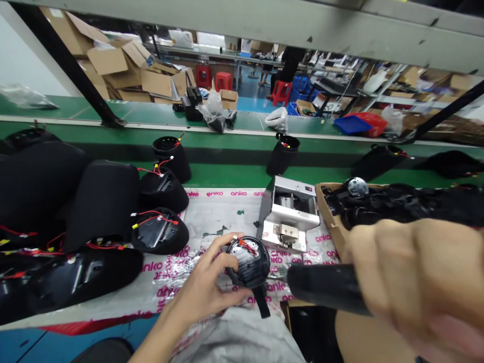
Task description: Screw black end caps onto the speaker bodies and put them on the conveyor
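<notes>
Nearest the camera, the blurred right hand (416,272) is closed around a black cylindrical power tool (325,288). The tool's long axis runs almost level, pointing left, and its thin metal tip ends just beside a round black housing (247,262). The left hand (200,282) grips that housing by its edge, its face tilted up toward the camera, showing red wires. A black strap (261,302) hangs down from its lower edge. Beneath them, a plastic sheet (212,222) printed in pink with "anko" covers the table. Beyond stand a stainless steel machine (289,214), a cardboard tray (328,217) of black parts, and black domed housings (161,232) with red and yellow wires.
</notes>
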### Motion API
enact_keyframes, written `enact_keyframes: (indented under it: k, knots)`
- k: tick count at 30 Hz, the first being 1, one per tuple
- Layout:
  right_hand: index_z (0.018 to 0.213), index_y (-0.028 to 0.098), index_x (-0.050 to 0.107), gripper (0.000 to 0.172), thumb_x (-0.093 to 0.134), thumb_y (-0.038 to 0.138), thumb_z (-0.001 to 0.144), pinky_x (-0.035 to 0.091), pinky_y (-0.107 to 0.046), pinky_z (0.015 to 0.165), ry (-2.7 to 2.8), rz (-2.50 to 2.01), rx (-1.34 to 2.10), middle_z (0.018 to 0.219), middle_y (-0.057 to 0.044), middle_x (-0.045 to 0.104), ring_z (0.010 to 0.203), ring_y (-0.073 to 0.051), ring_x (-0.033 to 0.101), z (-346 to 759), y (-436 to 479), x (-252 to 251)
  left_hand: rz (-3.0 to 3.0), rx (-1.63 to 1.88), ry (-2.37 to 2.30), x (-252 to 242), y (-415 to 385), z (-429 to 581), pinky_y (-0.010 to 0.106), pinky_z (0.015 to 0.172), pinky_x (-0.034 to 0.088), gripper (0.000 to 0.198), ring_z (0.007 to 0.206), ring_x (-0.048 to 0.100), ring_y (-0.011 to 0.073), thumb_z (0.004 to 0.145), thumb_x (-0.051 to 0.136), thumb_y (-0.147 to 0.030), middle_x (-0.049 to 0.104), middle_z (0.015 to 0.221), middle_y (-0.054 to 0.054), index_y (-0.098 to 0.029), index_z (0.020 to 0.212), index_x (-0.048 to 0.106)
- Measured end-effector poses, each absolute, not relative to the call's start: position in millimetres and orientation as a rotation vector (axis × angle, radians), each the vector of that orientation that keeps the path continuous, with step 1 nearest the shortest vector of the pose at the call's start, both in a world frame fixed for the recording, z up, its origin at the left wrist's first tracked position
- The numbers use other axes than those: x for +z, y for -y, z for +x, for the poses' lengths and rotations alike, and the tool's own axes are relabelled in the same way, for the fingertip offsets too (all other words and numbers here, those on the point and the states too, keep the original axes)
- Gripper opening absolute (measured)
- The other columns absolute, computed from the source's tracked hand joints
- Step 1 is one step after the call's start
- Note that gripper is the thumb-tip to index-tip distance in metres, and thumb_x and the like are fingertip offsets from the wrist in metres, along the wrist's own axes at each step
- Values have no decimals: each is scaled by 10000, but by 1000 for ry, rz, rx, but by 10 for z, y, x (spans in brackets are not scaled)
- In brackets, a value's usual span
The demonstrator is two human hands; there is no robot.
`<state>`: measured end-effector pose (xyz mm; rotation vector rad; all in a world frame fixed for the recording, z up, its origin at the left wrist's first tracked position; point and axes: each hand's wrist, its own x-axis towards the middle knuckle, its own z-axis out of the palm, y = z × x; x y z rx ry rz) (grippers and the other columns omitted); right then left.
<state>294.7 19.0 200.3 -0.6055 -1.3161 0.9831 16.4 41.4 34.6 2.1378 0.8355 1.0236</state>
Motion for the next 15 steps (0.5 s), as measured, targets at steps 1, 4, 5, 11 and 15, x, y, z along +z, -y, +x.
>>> enact_keyframes:
  k: [1,4,5,11,15]
  knots:
    - [835,264,728,348,588,351,1142,540,-199,370,1355,-547,983,556,52,691,300,-95,575,2792,-237,2011,2136,1026,-832,339,-411,159,442,1142,586,398,1499,614,353,911,878,-173,550,1590,182,-266,1087,533]
    - [956,198,826,450,463,342,1180,591,-230,427,1364,-375,1094,631,-3,720,385,-126,633,2465,-389,1955,2133,1029,-829,330,-407,149,458,1136,594,402,1492,618,363,914,894,-209,550,1592,184,-267,1099,542]
    - [1028,189,841,436,473,369,1176,597,-233,443,1366,-340,1145,677,-17,744,414,-131,650,2423,-424,1919,2131,1031,-827,333,-407,151,460,1136,594,396,1487,620,360,917,892,-219,552,1592,179,-268,1098,544]
    - [1168,213,823,295,571,363,1147,636,-232,571,1451,-313,1299,809,-44,812,548,-144,761,2514,-471,1745,2133,1040,-814,386,-423,174,449,1154,588,338,1459,632,328,954,861,-254,554,1593,159,-264,1089,552]
    - [1131,227,810,230,594,303,1138,619,-214,571,1501,-332,1288,799,-25,812,521,-129,741,2487,-487,1766,2135,1068,-789,408,-442,176,441,1159,587,325,1451,636,317,972,855,-294,561,1580,158,-261,1087,552]
